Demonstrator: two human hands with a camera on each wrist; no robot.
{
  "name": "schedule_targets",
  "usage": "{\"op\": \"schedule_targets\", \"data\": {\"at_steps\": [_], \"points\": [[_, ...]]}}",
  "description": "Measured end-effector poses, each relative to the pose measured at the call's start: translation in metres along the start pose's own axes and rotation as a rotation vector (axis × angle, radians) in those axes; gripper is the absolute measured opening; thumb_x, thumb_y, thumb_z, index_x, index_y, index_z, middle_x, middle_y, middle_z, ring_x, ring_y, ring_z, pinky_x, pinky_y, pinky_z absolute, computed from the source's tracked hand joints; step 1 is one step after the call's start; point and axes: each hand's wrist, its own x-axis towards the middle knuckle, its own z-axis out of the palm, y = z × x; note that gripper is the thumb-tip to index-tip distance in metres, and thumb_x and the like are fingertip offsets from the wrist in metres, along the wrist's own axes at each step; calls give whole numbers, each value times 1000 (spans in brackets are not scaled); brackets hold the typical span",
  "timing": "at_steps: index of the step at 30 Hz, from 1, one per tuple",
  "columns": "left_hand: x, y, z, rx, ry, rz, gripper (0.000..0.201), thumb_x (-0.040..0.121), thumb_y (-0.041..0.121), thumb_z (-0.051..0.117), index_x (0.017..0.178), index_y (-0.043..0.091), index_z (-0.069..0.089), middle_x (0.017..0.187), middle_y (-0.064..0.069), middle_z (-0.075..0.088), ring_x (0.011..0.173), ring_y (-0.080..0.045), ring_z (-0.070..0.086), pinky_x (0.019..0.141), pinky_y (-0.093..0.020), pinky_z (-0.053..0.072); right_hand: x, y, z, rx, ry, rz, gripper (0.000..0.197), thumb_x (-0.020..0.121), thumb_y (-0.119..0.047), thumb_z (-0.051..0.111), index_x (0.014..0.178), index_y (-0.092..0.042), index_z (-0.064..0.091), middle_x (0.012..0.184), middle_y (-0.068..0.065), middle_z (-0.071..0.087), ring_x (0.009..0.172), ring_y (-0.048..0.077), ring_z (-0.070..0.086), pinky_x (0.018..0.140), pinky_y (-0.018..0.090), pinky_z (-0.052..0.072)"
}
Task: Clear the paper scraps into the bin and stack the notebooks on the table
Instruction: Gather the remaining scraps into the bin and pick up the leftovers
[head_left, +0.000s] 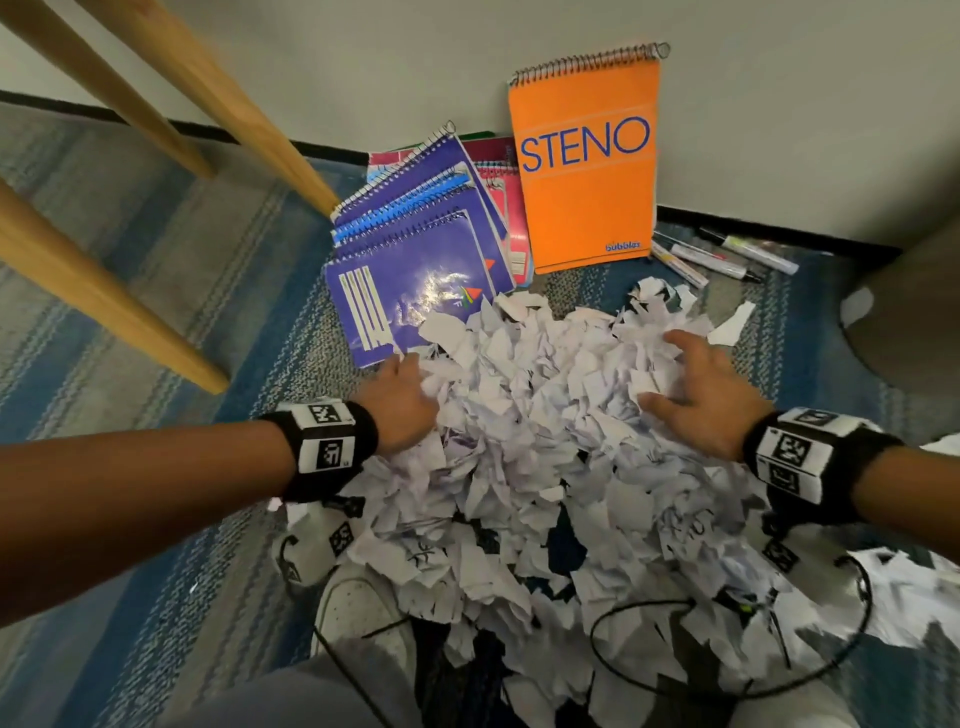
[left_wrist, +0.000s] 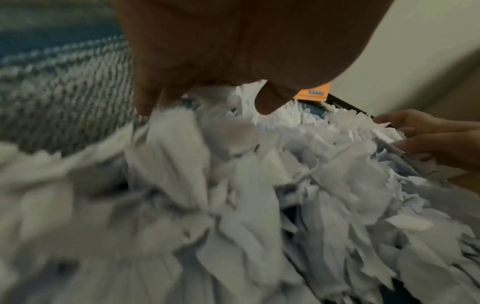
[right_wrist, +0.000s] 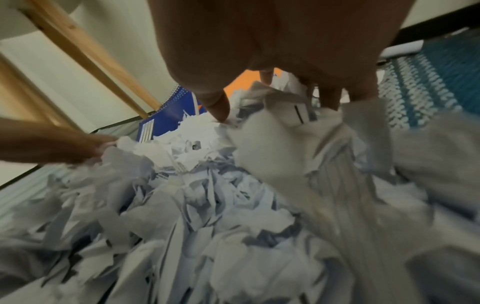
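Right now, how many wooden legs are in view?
3 wooden legs: one back by the wall, one ending beside the purple spiral notebooks, one nearest, left of the left hand. More may be off-frame.

Wooden bench legs (head_left: 130, 317) bar ten o'clock, purple notebooks (head_left: 415, 260) and the orange steno pad (head_left: 587, 171) block twelve, while striped rug (head_left: 104, 665) lies open at eight.

A big heap of torn white paper scraps (head_left: 519, 441) lay across the striped rug (head_left: 156, 249), lapping onto the nearest notebook. The purple spiral notebooks (head_left: 415, 249) lay fanned at the rug's far edge; the orange STENO notebook (head_left: 584, 161) leaned upright beside them.
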Motion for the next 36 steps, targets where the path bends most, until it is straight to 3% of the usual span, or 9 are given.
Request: {"op": "schedule_targets", "data": {"at_steps": [4,7,10,13,19,26,29,31,36], "points": [[-15,-9,-38,175,119,5,53,92,45,43,134,13,45,140,-16,38,126,-36,41,103,-42,37,3,-11,-7,-228,124,-29,83,76,-68,50,142,-29,18,143,17,31,124,44,41,98,59,40],[-27,-32,-51,207,117,2,60,81,58,36,117,16,59,126,-13,54,112,-32,51,96,-40,43,18,-21,-6,-271,149,-23,86,74,-71,46,143,-28,18,148,18,23,129,44,35,98,60,35],[-35,-48,-44,268,-27,-62,72,82,68,22,138,29,44,145,-7,42,127,-29,42,106,-40,35,33,-28,-3,-194,101,7,88,73,-75,40,145,-33,14,153,16,14,136,45,26,101,63,30],[-39,-57,-22,159,28,-166,94,67,84,16,148,37,21,152,-11,30,136,-34,33,112,-45,30,43,-23,5,-159,-15,-38,94,71,-81,37,148,-38,3,158,10,5,139,49,18,107,64,25],[0,-17,21,31,105,43,108,55,96,25,147,42,11,154,-8,12,140,-35,24,114,-49,25,53,-18,1,-324,-85,-161,80,83,-71,44,148,-35,14,154,12,18,135,46,27,107,59,30],[17,59,31,123,-25,270,83,80,70,48,147,37,15,154,-5,9,139,-36,22,112,-48,28,40,-44,33,-343,-107,-156,91,75,-77,41,149,-39,4,157,7,9,139,43,18,105,60,34],[21,71,15,283,166,328,68,84,68,40,142,36,24,144,-8,24,123,-35,41,91,-46,46,41,-53,44,-428,-140,-119,85,81,-70,45,149,-42,3,161,6,-8,145,44,0,109,66,22],[32,76,-2,348,326,360,62,86,66,36,139,35,28,145,-8,22,122,-35,39,83,-46,47,42,-55,44,-440,-171,-109,85,83,-66,48,149,-42,0,160,5,-15,146,45,-6,110,68,19],[74,101,-3,448,315,541,63,89,57,36,144,26,30,158,-7,7,143,-33,11,108,-50,25,44,-54,36,-459,-216,-126,84,86,-61,50,151,-42,0,161,2,-17,147,42,-8,111,66,22]]}}
